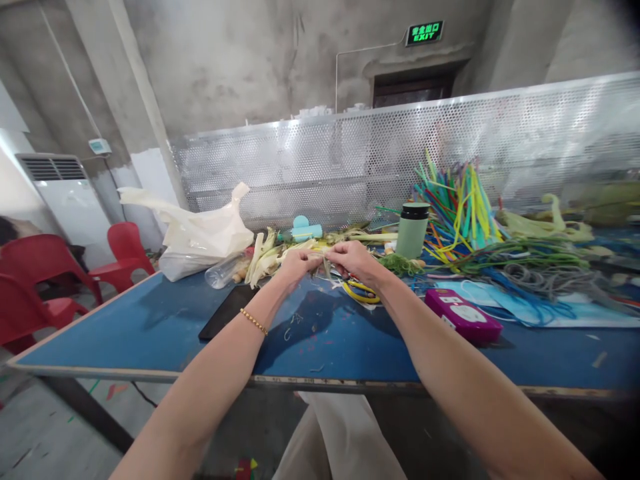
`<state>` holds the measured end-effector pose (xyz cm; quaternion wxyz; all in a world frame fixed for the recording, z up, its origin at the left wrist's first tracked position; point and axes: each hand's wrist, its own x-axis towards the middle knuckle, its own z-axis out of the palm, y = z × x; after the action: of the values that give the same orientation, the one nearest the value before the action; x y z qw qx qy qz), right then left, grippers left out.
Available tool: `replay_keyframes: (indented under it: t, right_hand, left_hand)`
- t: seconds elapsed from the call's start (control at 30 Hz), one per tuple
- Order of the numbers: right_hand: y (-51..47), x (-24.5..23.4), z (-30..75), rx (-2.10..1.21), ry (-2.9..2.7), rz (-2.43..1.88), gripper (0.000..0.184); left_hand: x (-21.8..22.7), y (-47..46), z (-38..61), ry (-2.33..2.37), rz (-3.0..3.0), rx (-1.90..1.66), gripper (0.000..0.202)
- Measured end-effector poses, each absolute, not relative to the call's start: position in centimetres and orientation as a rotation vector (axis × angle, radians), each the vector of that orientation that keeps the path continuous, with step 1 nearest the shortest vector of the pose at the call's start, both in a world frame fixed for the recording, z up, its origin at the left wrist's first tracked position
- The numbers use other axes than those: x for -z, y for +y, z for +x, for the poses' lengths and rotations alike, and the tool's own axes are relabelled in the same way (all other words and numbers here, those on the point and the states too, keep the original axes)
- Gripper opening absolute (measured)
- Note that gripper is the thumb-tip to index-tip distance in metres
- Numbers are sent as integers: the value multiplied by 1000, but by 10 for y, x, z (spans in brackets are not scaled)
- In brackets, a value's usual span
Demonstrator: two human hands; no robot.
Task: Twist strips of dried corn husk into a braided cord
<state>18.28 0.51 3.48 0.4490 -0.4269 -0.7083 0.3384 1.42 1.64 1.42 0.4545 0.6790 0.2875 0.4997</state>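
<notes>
Both my arms reach out over a blue table. My left hand and my right hand meet above the table's middle, fingers pinched together on a thin pale strip stretched between them. A gold bead bracelet sits on my left wrist. Just behind the hands lies a heap of pale corn husks. Yellow scissors lie under my right hand.
A black flat tablet lies left of my hands, a magenta box to the right. A green bottle, coloured sticks, a white plastic bag and a perforated metal screen stand behind. Red chairs are at left.
</notes>
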Motion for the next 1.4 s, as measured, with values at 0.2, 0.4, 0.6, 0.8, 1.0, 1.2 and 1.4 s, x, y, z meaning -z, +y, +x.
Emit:
replay_keyframes:
  t: [0.2, 0.4, 0.6, 0.8, 1.0, 1.2, 1.4]
  right_hand:
    - [4, -37, 184, -763, -1757, -1055, 32]
    - [2, -36, 182, -773, -1751, -1057, 29]
    - [-1, -38, 179, -730, -1760, -1073, 24]
    - [-2, -40, 175, -754, -1735, -1071, 19]
    - [-4, -41, 175, -820, -1685, -1027, 19]
    - [0, -38, 176, -851, -1648, -987, 19]
    - [4, -36, 180, -917, -1647, -937, 21]
  left_hand:
    - [-13, 18, 16, 645, 1467, -1291, 21]
    - [-15, 15, 16, 624, 1472, -1243, 23]
    - [-12, 19, 15, 626, 1452, -1277, 28]
    - [-11, 19, 16, 601, 1366, -1278, 28]
    - [-10, 17, 21, 600, 1241, -1290, 33]
    - [-8, 22, 23, 603, 1213, -1344, 34]
    - [-9, 18, 25, 566, 1204, -1344, 33]
